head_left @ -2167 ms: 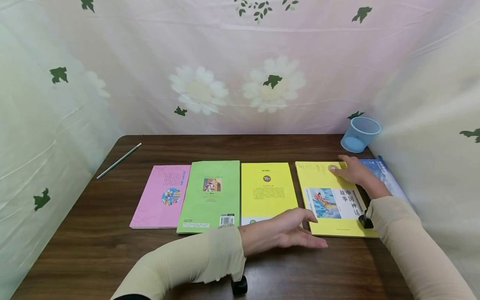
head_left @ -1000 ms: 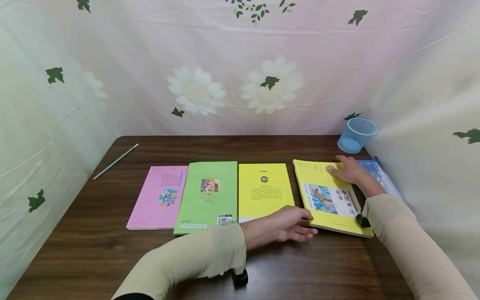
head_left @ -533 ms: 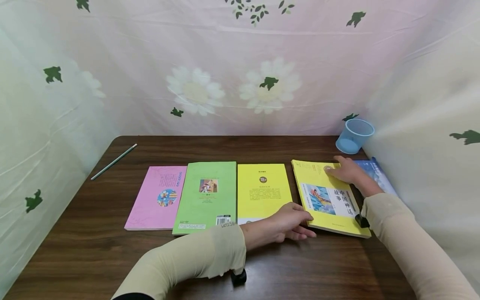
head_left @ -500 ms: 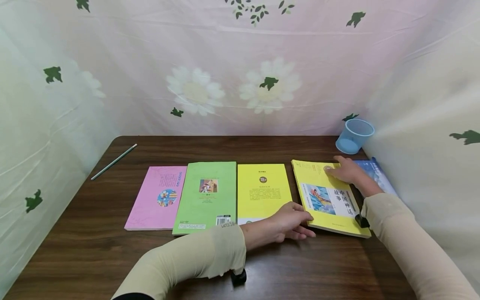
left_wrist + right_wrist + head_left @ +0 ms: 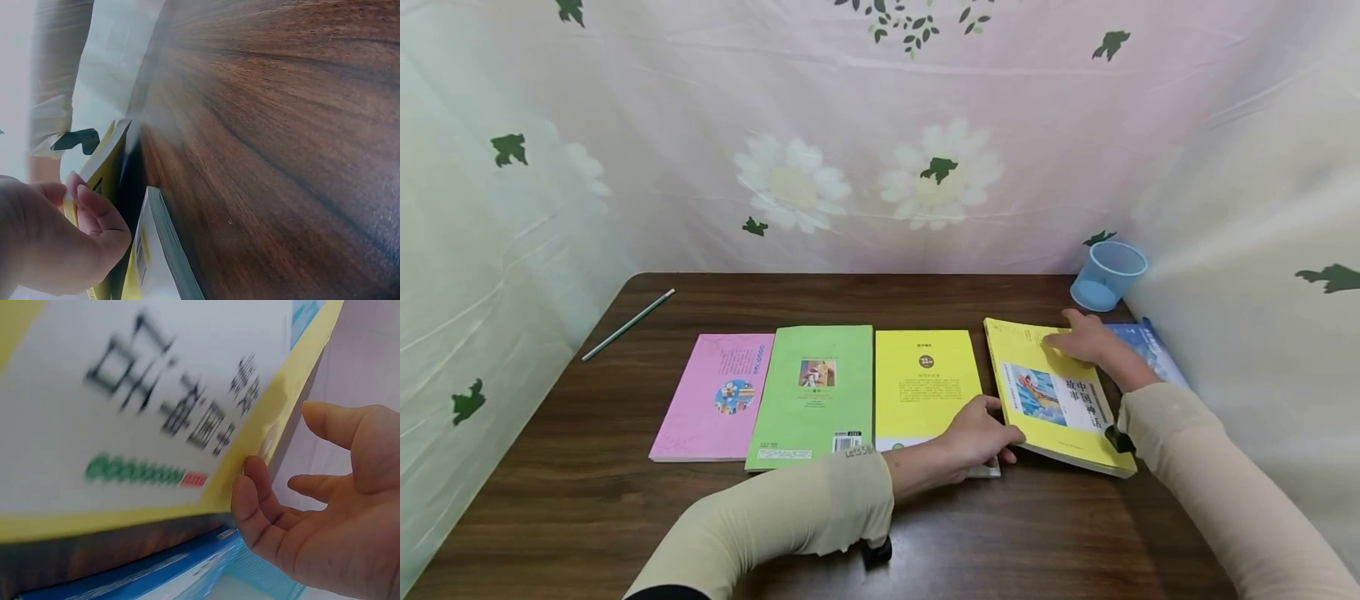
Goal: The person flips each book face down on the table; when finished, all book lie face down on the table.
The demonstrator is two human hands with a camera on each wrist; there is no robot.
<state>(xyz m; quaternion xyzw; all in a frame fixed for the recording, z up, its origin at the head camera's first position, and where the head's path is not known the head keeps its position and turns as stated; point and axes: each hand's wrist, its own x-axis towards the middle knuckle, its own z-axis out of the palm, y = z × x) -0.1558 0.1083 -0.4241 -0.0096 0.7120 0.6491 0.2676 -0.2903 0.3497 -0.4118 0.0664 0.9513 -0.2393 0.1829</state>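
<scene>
A yellow book [image 5: 1051,408] with a picture and large characters on its cover lies tilted, its left edge raised off the table. My left hand [image 5: 973,442] pinches it near the lower left corner. In the left wrist view, the thumb and fingers of that left hand [image 5: 69,237] close round the book's edge. Over the book's far right corner is my right hand [image 5: 1086,340]. The right wrist view shows the right hand [image 5: 331,506] with loosely bent fingers at that corner, the thumb standing apart. A second yellow book [image 5: 925,375] lies partly behind my left hand.
A green book [image 5: 816,400] and a pink book [image 5: 703,417] lie further left, with a pencil [image 5: 628,325] beyond them. A blue book [image 5: 1150,346] lies partly hidden on the right. A blue mesh cup [image 5: 1108,275] stands at the table's far right corner.
My left hand has moved from open beside the yellow book to pinching its lower left corner. The book has turned slightly, and its left edge has risen. My right hand has shifted slightly left.
</scene>
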